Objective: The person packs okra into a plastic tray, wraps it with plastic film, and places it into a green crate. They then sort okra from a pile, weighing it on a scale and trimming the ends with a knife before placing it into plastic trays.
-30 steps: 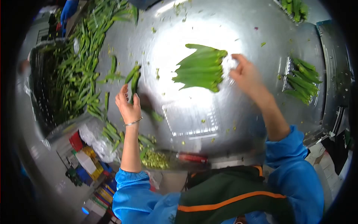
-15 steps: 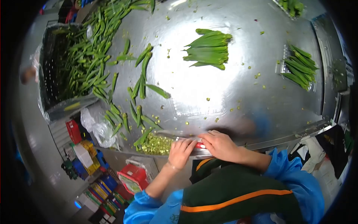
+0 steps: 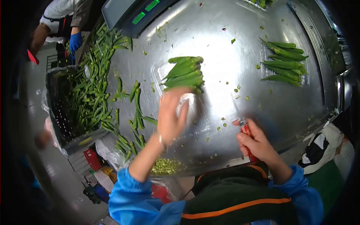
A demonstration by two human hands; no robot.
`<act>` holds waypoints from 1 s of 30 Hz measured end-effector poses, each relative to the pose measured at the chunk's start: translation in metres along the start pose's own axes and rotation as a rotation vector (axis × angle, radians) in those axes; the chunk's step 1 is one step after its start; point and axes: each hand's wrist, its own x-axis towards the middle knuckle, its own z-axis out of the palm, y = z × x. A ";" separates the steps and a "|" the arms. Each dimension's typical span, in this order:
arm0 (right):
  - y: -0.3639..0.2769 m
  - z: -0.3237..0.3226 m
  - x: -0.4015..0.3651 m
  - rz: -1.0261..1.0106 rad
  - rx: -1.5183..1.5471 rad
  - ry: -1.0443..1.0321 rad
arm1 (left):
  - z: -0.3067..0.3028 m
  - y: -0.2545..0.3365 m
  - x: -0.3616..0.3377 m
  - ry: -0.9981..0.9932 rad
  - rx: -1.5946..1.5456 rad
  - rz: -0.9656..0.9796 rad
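My right hand (image 3: 255, 140) is closed round the red handle of a knife (image 3: 245, 129), its blade blurred and pointing up and away over the metal table. Blurred by motion, my left hand (image 3: 172, 114) reaches to the near edge of a bundle of okra (image 3: 184, 73); the thumb is spread and the fingertips are smeared, so any contact is unclear. The bundle lies with its pods side by side, by a clear plastic tray (image 3: 155, 77). Small cut okra ends (image 3: 165, 166) are heaped at the table's near edge.
Loose okra (image 3: 95, 75) spreads from a black crate (image 3: 62, 108) on the left. A second okra bundle (image 3: 285, 63) sits in a clear tray at right. A scale (image 3: 131, 15) stands at the back. Another person's blue-gloved hand (image 3: 75, 42) is at upper left.
My hands have moved apart from the near edge, the left up to the bundle, the right to the right with the knife. The view has shifted, bringing in the scale and another person.
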 end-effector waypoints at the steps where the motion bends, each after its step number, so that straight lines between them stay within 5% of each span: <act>1: -0.003 -0.002 0.005 -0.012 0.010 0.002 | 0.015 -0.026 0.026 0.007 -0.123 -0.121; 4: -0.008 -0.007 0.016 -0.108 -0.115 0.242 | 0.030 -0.079 0.087 -0.104 0.033 -0.160; 6: -0.013 -0.014 0.025 -0.113 -0.133 0.232 | 0.027 -0.092 0.111 -0.432 -0.082 -0.364; 13: -0.039 -0.011 0.076 -0.370 -0.486 0.257 | 0.019 -0.105 0.123 -0.670 -0.244 -0.271; 17: -0.065 -0.004 0.109 -0.486 -0.612 0.203 | 0.018 -0.111 0.109 -0.640 -0.346 -0.302; 20: -0.074 0.005 0.130 -0.790 -0.762 0.242 | 0.006 -0.105 0.095 -0.256 -0.579 -0.349; 23: -0.092 0.016 0.140 -0.760 -0.970 0.177 | -0.010 -0.098 0.082 -0.117 -1.013 -0.524; 30: -0.107 0.041 0.163 -0.964 -1.139 0.203 | -0.025 -0.082 0.068 -0.106 -1.286 -0.493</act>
